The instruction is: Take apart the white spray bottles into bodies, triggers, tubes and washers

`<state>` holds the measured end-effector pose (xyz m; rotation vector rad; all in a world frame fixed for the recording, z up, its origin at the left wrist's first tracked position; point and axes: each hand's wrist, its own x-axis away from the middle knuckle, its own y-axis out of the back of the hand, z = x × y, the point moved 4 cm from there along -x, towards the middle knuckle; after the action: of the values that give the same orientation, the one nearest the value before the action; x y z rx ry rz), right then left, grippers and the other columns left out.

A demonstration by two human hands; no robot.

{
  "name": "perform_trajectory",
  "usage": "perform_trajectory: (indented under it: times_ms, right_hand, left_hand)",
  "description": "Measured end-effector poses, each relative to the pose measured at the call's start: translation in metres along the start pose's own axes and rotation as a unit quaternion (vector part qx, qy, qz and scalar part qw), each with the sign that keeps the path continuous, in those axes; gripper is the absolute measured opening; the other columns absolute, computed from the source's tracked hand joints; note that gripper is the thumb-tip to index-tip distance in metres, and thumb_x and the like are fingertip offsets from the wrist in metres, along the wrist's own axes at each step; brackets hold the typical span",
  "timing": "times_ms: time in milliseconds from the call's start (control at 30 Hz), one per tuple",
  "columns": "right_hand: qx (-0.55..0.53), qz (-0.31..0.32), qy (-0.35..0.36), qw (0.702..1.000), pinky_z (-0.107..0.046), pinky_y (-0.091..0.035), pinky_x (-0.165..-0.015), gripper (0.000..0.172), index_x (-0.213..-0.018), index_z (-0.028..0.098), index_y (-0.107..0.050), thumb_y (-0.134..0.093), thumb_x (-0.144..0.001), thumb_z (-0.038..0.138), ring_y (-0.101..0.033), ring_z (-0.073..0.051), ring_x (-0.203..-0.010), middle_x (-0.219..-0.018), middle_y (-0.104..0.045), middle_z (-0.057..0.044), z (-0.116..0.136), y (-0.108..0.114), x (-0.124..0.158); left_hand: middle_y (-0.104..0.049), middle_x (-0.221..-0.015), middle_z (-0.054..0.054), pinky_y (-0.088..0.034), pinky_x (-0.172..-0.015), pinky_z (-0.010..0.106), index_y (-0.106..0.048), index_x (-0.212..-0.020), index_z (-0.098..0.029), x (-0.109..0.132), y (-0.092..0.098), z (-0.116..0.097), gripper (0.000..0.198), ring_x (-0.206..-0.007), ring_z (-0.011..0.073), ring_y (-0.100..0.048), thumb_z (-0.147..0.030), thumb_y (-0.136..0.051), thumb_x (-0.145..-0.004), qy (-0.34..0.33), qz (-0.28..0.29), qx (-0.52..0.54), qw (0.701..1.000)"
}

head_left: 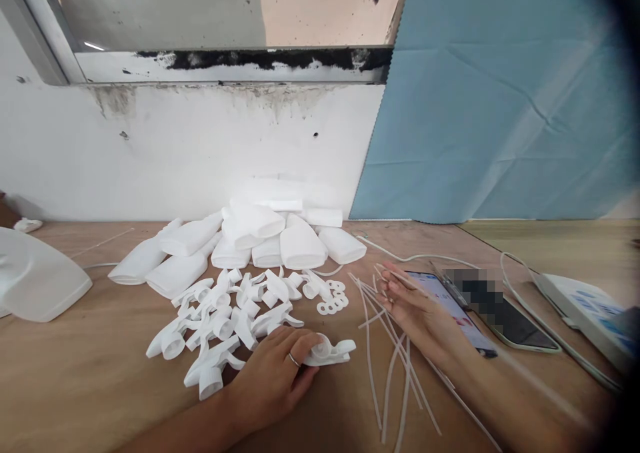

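My left hand (pixel 274 372), a ring on one finger, rests on the wooden table (pixel 100 373) with its fingertips closed on a white spray trigger head (pixel 331 350). Just left of it lies a heap of several more white trigger heads (pixel 225 320). My right hand (pixel 411 303) reaches over a scatter of thin clear dip tubes (pixel 395 366), fingers stretched and pinching the end of one tube near the phones. A few small white washers (pixel 334 301) lie between the heap and the tubes.
White plastic bottles (pixel 260 240) are stacked against the white wall behind the heap. A large white container (pixel 35 280) lies at far left. Two phones (pixel 500 313) and a white device (pixel 585 310) with a white cable sit at right, before a blue sheet (pixel 500 106).
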<state>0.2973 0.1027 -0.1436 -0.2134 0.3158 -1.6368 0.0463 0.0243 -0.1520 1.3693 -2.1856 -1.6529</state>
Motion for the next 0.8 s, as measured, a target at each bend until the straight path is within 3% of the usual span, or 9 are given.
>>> perform_trajectory:
  times_ms: [100,200,333,400,567,800]
  right_hand:
    - [0.001,-0.003,-0.005,1.0,-0.029,-0.052,-0.069,0.031,-0.095,0.022,-0.071,-0.077,-0.068,0.035,-0.059,-0.015,-0.072,-0.084,-0.065,-0.003,-0.003,-0.005,0.004]
    - [0.073,0.024,0.01,0.997,-0.027,-0.05,-0.062,0.03,-0.091,0.018,-0.073,-0.073,-0.073,0.042,-0.057,-0.014,-0.066,-0.074,-0.065,-0.003,-0.008,-0.018,0.018]
    - [0.252,0.119,0.037,0.96,-0.03,-0.051,-0.069,0.03,-0.086,0.019,-0.072,-0.061,-0.082,0.047,-0.063,-0.018,-0.072,-0.076,-0.07,-0.005,-0.013,-0.046,0.046]
    - [0.291,0.17,0.055,0.94,-0.03,-0.052,-0.072,0.03,-0.084,0.021,-0.072,-0.056,-0.085,0.046,-0.065,-0.019,-0.077,-0.081,-0.071,-0.004,-0.014,-0.06,0.058]
    - [0.295,0.22,0.115,0.923,-0.026,-0.05,-0.069,0.027,-0.083,0.022,-0.071,-0.053,-0.089,0.042,-0.063,-0.017,-0.077,-0.082,-0.067,-0.003,-0.015,-0.076,0.071]
    - [0.295,0.211,0.131,0.923,-0.026,-0.049,-0.066,0.028,-0.078,0.021,-0.064,-0.048,-0.092,0.04,-0.061,-0.016,-0.071,-0.075,-0.062,-0.001,-0.017,-0.075,0.071]
  left_hand:
    - [-0.06,-0.116,0.005,-0.045,-0.094,0.036,-0.039,-0.125,-0.023,0.0,0.001,-0.001,0.04,-0.107,0.0192,-0.054,-0.017,-0.053,-0.088,0.004,0.008,0.003,1.0]
    - [-0.06,-0.117,0.007,-0.046,-0.094,0.038,-0.035,-0.13,-0.023,0.0,0.002,0.0,0.049,-0.108,0.0213,-0.055,-0.023,-0.057,-0.086,0.02,0.016,0.005,1.0]
    - [-0.06,-0.12,0.006,-0.046,-0.094,0.037,-0.035,-0.132,-0.025,-0.001,0.002,0.0,0.049,-0.108,0.0202,-0.055,-0.024,-0.055,-0.088,0.024,0.024,0.02,0.999]
    - [-0.06,-0.121,0.005,-0.046,-0.095,0.036,-0.037,-0.131,-0.026,-0.002,0.002,0.001,0.047,-0.109,0.0197,-0.055,-0.023,-0.055,-0.088,0.023,0.03,0.025,0.999]
    - [-0.059,-0.123,0.005,-0.045,-0.096,0.035,-0.035,-0.133,-0.026,-0.002,0.0,0.001,0.048,-0.11,0.0189,-0.054,-0.022,-0.052,-0.089,0.005,0.028,0.021,0.999]
    - [-0.06,-0.122,0.005,-0.046,-0.096,0.035,-0.035,-0.134,-0.026,-0.002,0.001,-0.001,0.049,-0.109,0.0188,-0.055,-0.022,-0.053,-0.088,0.002,0.027,0.028,0.999]
